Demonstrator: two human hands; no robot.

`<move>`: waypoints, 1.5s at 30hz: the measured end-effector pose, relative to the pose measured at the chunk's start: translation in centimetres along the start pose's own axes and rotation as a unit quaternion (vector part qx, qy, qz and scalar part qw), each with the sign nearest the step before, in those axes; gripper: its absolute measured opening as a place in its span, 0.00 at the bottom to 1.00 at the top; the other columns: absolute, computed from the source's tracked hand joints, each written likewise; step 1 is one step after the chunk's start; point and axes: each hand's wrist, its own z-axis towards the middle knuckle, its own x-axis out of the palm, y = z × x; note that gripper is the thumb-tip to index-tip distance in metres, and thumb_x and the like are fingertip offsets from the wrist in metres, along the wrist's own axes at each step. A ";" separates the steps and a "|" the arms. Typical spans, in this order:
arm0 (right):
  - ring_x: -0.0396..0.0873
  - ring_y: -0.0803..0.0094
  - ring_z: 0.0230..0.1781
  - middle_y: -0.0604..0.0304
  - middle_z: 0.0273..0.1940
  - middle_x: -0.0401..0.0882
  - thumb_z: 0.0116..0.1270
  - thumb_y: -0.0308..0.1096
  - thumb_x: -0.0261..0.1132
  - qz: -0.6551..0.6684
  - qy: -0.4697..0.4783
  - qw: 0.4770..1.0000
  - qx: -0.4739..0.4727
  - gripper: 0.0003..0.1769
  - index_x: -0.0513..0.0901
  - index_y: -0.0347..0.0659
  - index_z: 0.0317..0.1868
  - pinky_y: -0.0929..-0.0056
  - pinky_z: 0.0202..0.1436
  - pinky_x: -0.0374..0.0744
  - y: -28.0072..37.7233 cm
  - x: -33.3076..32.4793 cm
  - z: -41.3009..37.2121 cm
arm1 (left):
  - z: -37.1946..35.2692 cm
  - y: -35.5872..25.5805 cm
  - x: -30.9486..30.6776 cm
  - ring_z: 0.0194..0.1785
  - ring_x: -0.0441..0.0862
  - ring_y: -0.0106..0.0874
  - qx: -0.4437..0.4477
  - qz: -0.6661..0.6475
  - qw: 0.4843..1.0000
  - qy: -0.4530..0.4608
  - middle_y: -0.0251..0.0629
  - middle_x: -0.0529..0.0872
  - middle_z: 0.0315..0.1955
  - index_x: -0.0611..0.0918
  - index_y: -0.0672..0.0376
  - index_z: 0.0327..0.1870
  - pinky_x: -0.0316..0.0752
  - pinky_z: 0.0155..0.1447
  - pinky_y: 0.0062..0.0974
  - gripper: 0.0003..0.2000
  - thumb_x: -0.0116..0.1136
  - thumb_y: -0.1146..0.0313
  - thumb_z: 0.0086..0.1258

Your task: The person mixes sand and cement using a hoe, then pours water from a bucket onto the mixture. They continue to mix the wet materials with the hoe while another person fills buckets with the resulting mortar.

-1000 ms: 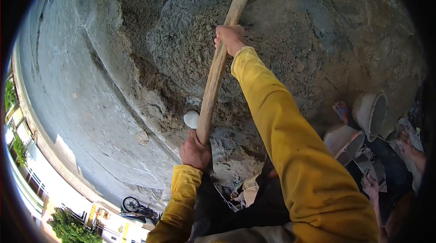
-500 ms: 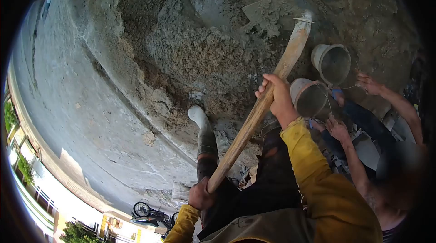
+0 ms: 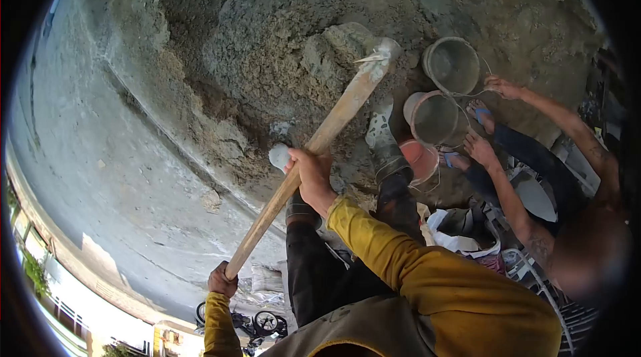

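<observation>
Room ran wide on the left, with space to sweep low over the concrete (image 3: 80, 137)! But the wooden handle (image 3: 337, 117) slanted across the middle, and to its right a grey bucket (image 3: 451, 39), pinkish bucket (image 3: 410, 109), red bucket (image 3: 416, 155) and co-worker's hands (image 3: 481, 149) choked the way.

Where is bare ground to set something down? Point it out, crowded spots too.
Bare: the concrete left of the heap, out to the pale strip. Crowded: the middle, crossed by the handle, and the right, where three buckets sit by another person's hands and feet.
</observation>
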 end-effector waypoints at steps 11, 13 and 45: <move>0.73 0.69 0.17 0.62 0.20 0.68 0.57 0.26 0.66 -0.272 0.014 0.957 0.101 0.11 0.70 0.40 0.23 0.64 0.21 0.75 6.4 3.2 8.7 | -5.2 -17.9 1.5 0.31 0.83 0.50 -0.061 -0.263 0.958 0.099 0.52 0.83 0.24 0.80 0.63 0.36 0.77 0.36 0.40 0.11 0.64 0.67 0.55; 0.73 0.70 0.18 0.61 0.23 0.70 0.56 0.25 0.66 -0.322 0.028 0.946 0.021 0.10 0.70 0.38 0.28 0.66 0.20 0.76 9.4 6.0 10.7 | -2.7 -21.1 3.7 0.31 0.82 0.50 -0.019 -0.336 0.939 0.071 0.51 0.81 0.24 0.79 0.64 0.36 0.76 0.37 0.40 0.11 0.63 0.67 0.56; 0.73 0.70 0.17 0.58 0.21 0.71 0.59 0.24 0.62 -0.289 -0.048 0.956 -0.011 0.07 0.72 0.36 0.26 0.67 0.23 0.77 7.1 1.6 13.1 | 1.6 -13.8 5.9 0.44 0.81 0.56 0.138 -0.273 0.951 0.049 0.58 0.82 0.34 0.76 0.64 0.40 0.76 0.46 0.44 0.13 0.60 0.73 0.54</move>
